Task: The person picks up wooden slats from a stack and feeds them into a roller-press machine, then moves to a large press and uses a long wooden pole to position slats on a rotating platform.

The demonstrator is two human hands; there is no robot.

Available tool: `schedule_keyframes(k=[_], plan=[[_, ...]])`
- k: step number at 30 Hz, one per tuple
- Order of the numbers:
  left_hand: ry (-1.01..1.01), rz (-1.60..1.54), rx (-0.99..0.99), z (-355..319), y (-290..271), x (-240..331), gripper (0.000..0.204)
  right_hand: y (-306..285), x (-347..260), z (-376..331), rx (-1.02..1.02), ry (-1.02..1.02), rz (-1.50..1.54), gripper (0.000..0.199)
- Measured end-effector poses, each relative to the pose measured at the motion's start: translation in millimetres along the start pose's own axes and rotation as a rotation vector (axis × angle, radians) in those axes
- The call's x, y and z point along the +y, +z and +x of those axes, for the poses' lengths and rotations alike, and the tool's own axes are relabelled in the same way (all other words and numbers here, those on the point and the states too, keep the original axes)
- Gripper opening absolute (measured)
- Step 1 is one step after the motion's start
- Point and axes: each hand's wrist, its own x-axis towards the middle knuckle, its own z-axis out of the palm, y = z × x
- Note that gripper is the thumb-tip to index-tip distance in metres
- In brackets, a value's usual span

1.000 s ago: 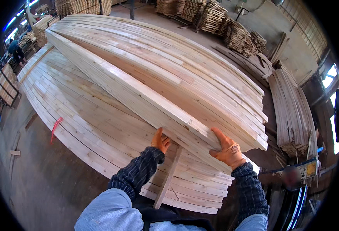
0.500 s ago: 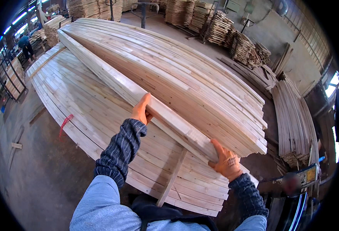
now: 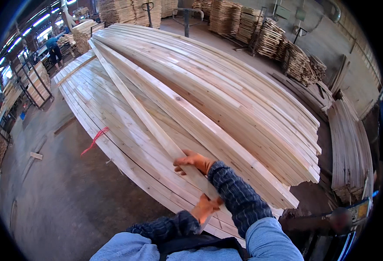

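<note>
At the far left edge, a person in blue (image 3: 54,47) stands bent over beside metal racks (image 3: 35,85), well away from the work. On the grey concrete floor (image 3: 69,191) lies a small wood offcut (image 3: 36,155), and a red strap (image 3: 95,139) hangs off the edge of the low stack of boards (image 3: 100,113).

One long plank (image 3: 130,98) lies diagonally across that low stack, its far end reaching up toward the back of the hall and its near end drawn in close to the wearer's body. Both hands, in orange gloves, are on this near end. The left hand (image 3: 205,208), coming from a dark knit sleeve low in the frame, is wrapped closed around the very tip of the plank, fingers curled under it. Just above it, the right hand (image 3: 193,162) reaches across from the right side and clamps over the top face of the same plank, fingers folded down over its left edge. The plank thus runs away from both grips up and to the left.

To the right rises the taller stack of boards (image 3: 226,100), its ends stepped unevenly. Further right, more lumber piles (image 3: 352,143) line the wall.
</note>
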Motion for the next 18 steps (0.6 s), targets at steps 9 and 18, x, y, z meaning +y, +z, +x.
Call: schedule_keyframes(k=[9, 18], plan=[[0.115, 1.045, -0.635, -17, -55, -11, 0.057, 16, 102, -109, 0.411, 0.168, -0.701, 0.108], [1.088, 2.041, -0.268, -9, -110, 169, 0.075, 13, 244, -358, 0.791, 0.347, -1.093, 0.09]])
